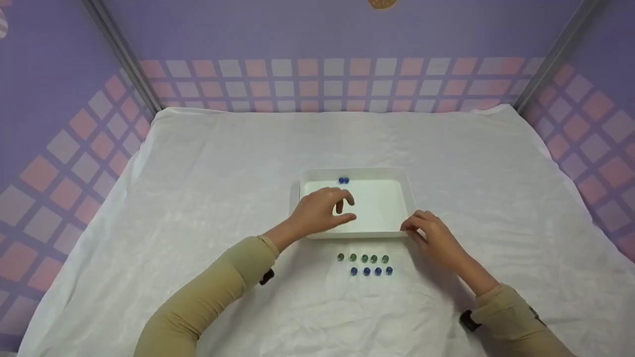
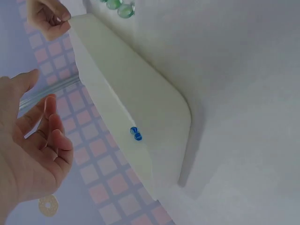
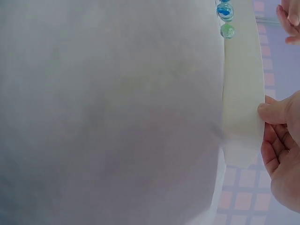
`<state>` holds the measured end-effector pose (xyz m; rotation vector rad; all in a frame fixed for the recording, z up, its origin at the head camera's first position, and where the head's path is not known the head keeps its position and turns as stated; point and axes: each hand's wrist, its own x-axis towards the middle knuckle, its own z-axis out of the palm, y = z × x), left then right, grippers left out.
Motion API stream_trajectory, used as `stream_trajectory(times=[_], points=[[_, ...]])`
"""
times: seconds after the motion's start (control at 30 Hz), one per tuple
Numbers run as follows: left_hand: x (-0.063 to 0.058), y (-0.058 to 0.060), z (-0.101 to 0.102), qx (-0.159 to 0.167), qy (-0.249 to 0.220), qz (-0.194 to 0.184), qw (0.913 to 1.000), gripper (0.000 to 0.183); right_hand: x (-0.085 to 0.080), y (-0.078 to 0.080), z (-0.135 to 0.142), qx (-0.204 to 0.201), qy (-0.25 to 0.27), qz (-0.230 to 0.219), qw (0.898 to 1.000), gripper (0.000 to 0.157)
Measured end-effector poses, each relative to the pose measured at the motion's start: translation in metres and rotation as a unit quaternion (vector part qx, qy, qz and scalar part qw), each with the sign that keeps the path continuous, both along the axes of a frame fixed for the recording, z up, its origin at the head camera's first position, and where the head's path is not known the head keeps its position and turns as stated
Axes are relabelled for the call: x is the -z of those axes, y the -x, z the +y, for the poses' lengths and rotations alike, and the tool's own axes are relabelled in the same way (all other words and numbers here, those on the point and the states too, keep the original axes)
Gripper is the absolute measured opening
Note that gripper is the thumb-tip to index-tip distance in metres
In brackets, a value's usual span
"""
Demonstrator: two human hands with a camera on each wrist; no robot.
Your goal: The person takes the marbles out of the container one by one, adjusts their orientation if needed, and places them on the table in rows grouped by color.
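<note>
A shallow white rectangular tray (image 1: 357, 235) lies on the cloth. Two blue glass marbles (image 1: 344, 181) touch each other inside it, by the far wall. My left hand (image 1: 322, 210) hovers over the tray's left part, fingers loosely bent and thumb apart; the left wrist view shows nothing between them. At the near right corner, my right hand (image 1: 436, 240) pinches the tray's rim between thumb and fingers, as the right wrist view (image 3: 283, 140) also shows. In front of the tray, several green marbles (image 1: 364, 258) form a row, with several blue marbles (image 1: 378, 271) in a row nearer me.
A wrinkled white cloth (image 1: 223, 188) covers the table. Purple panels with pink and white squares (image 1: 307, 84) stand along the back and both sides, joined by grey posts (image 1: 124, 54) at the corners.
</note>
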<state>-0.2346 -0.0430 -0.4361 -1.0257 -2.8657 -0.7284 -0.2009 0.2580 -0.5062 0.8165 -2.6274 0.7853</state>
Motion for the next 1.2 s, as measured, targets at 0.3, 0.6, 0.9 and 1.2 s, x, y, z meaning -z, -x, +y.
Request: stream_trajectory(times=[0.3,0.6,0.9,1.2], points=[[-0.017,0.039,0.007,-0.045,0.002,-0.113,0.9926,0.034,0.000,0.000,0.001,0.005,0.004,-0.014,1.000,0.016],[-0.023,0.072,0.010,-0.083,0.032,-0.165,0.9823,0.034,-0.001,0.001,0.001,0.003,-0.001,-0.028,1.000,0.014],[-0.023,0.102,0.013,-0.064,0.076,-0.187,0.9774,0.030,-0.005,0.002,0.001,0.005,-0.007,-0.027,1.000,0.014],[-0.017,0.115,0.020,-0.088,0.126,-0.183,0.9710,0.030,-0.003,0.001,0.000,0.006,-0.009,-0.031,0.999,0.011]])
